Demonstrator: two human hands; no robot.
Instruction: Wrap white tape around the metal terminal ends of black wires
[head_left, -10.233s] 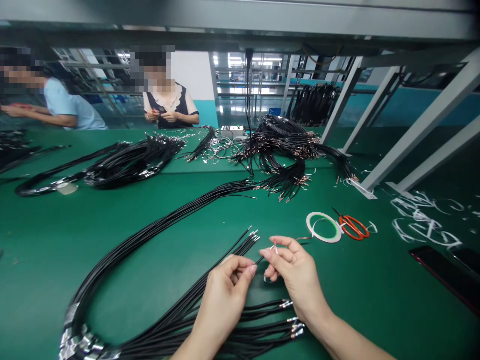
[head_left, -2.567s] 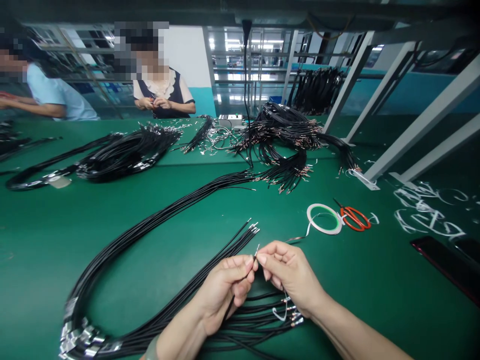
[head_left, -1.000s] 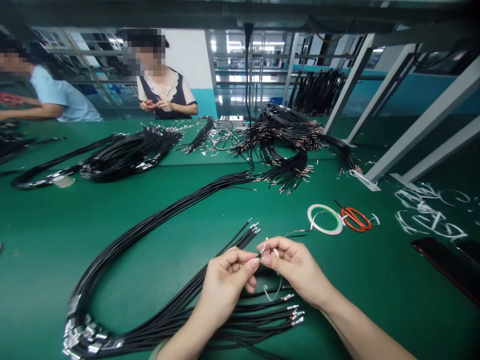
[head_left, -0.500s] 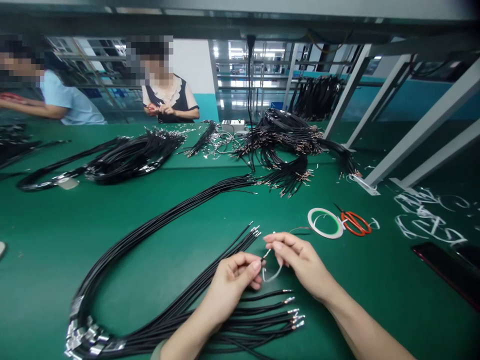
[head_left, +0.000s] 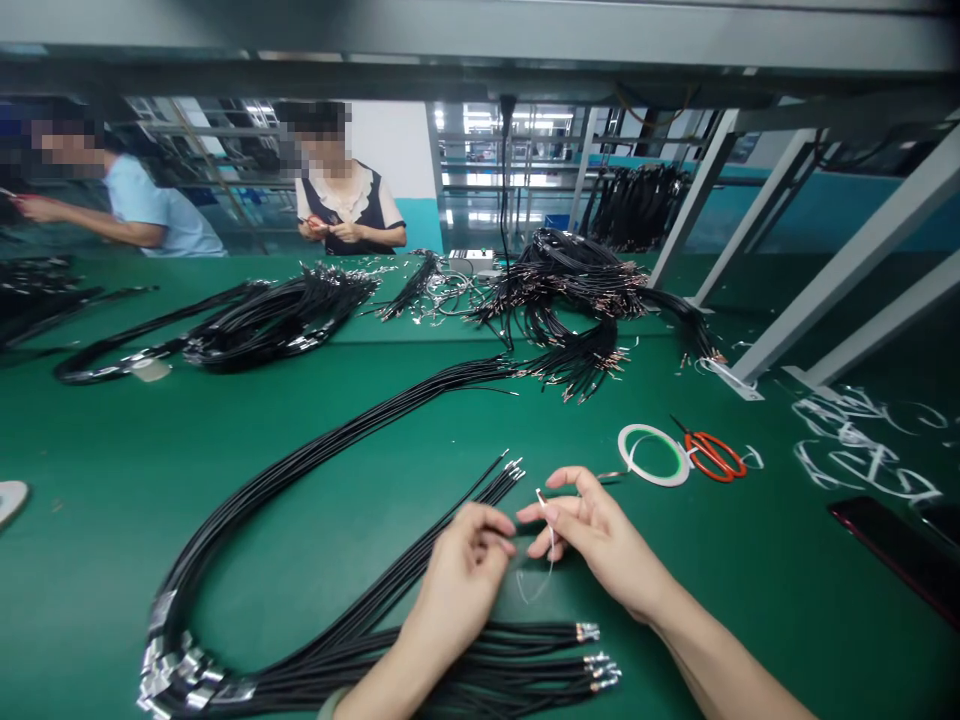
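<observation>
My right hand [head_left: 592, 535] pinches a thin white strip [head_left: 553, 545] between thumb and fingers, and the strip's loose end curls below. Close by on the left is my left hand [head_left: 465, 565], its fingers curled and slightly blurred; whatever they hold, if anything, is hidden. Below it runs a bundle of black cables [head_left: 525, 640] with shiny metal terminals at the right ends. Another group of cable ends [head_left: 510, 472] points up just beyond my hands. The bundle loops round on the left, where silvery wrapped parts [head_left: 180, 672] gather.
A white-and-green tape roll [head_left: 654, 455] lies beside orange-handled scissors [head_left: 716, 457]. White strip scraps [head_left: 862, 450] and a dark phone [head_left: 892, 555] are at right. Cable piles [head_left: 566, 270] and metal posts [head_left: 810, 270] stand beyond. Two people work across the bench.
My left hand's fingers have come off the cable end they were holding. The white strip now hangs from my right hand, apart from the left. The view has tilted slightly upward.
</observation>
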